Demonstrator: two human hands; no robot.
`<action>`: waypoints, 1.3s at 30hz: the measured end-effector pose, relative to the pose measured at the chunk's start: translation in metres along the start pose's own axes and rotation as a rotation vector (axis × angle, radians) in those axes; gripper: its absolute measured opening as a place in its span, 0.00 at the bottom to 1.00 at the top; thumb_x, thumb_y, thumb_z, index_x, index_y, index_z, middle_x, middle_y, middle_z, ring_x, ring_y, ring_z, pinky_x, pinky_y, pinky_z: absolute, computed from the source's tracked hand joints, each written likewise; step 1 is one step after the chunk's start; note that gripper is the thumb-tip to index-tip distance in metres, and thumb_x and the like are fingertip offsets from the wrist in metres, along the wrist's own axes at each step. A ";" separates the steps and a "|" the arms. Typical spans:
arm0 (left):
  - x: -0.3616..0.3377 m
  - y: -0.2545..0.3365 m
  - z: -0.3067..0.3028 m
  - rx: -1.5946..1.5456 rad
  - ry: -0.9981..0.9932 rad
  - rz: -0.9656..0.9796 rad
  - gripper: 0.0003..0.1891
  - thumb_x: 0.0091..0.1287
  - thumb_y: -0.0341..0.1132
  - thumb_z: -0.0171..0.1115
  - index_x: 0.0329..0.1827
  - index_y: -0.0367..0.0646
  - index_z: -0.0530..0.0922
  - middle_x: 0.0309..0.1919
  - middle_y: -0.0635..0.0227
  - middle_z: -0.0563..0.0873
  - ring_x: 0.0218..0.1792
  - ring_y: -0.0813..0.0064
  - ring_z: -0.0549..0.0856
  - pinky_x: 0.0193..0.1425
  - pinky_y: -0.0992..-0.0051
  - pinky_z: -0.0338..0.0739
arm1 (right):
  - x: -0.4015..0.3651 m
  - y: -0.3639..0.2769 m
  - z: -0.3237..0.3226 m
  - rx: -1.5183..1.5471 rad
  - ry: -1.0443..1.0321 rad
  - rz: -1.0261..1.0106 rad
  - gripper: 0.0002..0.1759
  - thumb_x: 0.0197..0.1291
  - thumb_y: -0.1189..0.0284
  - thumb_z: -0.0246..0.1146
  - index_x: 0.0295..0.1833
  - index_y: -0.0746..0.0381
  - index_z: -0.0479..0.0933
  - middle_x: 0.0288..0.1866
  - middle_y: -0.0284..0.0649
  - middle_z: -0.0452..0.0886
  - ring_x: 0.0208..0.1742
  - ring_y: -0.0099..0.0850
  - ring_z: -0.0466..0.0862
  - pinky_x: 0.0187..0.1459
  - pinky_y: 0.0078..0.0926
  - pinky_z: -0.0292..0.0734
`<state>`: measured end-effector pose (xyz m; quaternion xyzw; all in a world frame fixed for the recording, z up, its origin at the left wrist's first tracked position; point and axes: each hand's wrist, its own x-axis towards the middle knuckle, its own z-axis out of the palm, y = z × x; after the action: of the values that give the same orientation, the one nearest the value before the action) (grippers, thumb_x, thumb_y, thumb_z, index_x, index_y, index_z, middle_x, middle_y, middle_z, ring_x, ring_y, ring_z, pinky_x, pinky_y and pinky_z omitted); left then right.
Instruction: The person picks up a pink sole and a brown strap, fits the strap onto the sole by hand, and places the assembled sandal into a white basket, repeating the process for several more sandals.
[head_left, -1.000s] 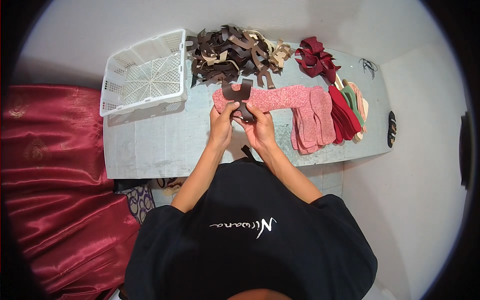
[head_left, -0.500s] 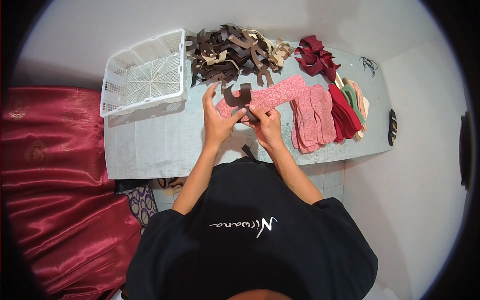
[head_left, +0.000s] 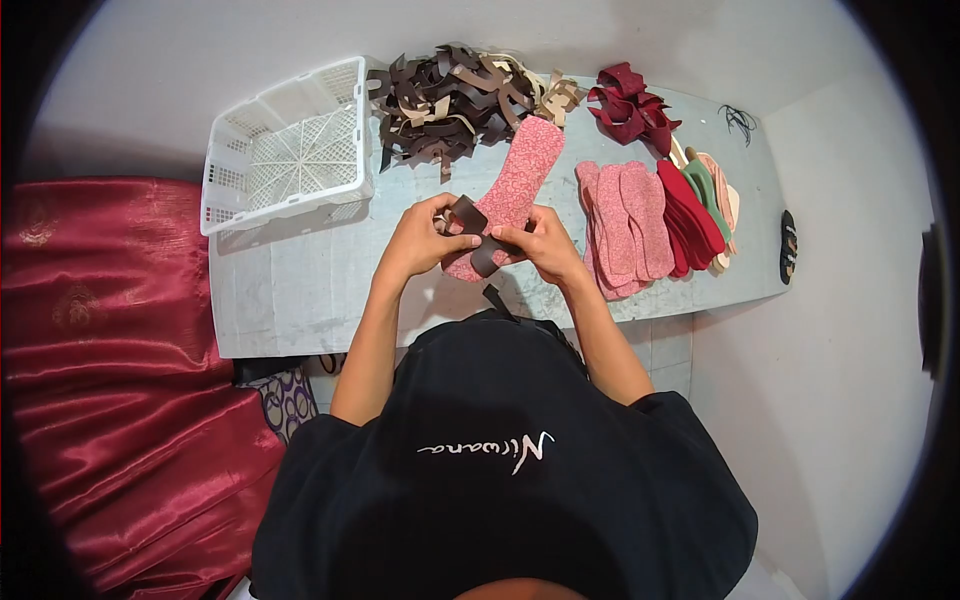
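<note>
A pink patterned shoe sole [head_left: 520,180] is held over the table, tilted with its far end up and to the right. Across its near end lies a dark brown strap [head_left: 468,214], cut in a crossing shape. My left hand [head_left: 425,238] grips the strap and the sole's left edge, thumb on top. From the right, my right hand [head_left: 545,245] pinches the strap against the sole, its thumb near the strap's middle. The fingers beneath the sole are hidden.
A white plastic basket [head_left: 290,150] stands at the left. Behind my hands lie a heap of brown and beige straps [head_left: 450,105] and dark red straps [head_left: 632,110]. Pink soles [head_left: 630,225], red soles [head_left: 690,220] and green soles [head_left: 702,190] are stacked at the right. A black sandal [head_left: 788,245] is at the table's right edge.
The pink sole has swung from nearly level to steeply slanted, nearer my body. The strap now lies across it, and my left hand's raised fingers have closed around the edge.
</note>
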<state>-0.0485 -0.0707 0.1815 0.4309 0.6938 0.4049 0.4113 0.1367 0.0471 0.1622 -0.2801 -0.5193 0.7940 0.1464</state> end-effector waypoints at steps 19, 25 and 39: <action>-0.032 -0.046 0.069 -0.469 0.517 -0.001 0.16 0.61 0.22 0.70 0.51 0.36 0.78 0.41 0.67 0.86 0.43 0.80 0.84 0.49 0.78 0.79 | 0.007 0.030 0.005 0.088 0.123 0.105 0.15 0.60 0.76 0.71 0.51 0.70 0.80 0.37 0.36 0.85 0.36 0.23 0.86 0.34 0.19 0.84; -0.052 -0.053 0.080 -0.381 0.695 -0.036 0.16 0.59 0.26 0.74 0.48 0.36 0.79 0.39 0.66 0.87 0.41 0.77 0.85 0.50 0.75 0.78 | 0.000 0.028 0.016 0.072 0.082 0.126 0.17 0.60 0.76 0.72 0.53 0.70 0.80 0.38 0.36 0.86 0.36 0.22 0.86 0.33 0.17 0.82; -0.048 -0.048 0.065 -0.543 0.502 -0.213 0.13 0.59 0.24 0.73 0.47 0.36 0.85 0.38 0.66 0.89 0.39 0.80 0.86 0.46 0.78 0.81 | 0.015 0.031 -0.002 0.063 -0.062 0.149 0.12 0.61 0.77 0.69 0.49 0.67 0.79 0.39 0.36 0.86 0.36 0.21 0.85 0.38 0.22 0.86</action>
<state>0.0129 -0.1163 0.1263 0.1195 0.6811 0.6218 0.3676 0.1275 0.0433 0.1294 -0.2887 -0.4762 0.8268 0.0796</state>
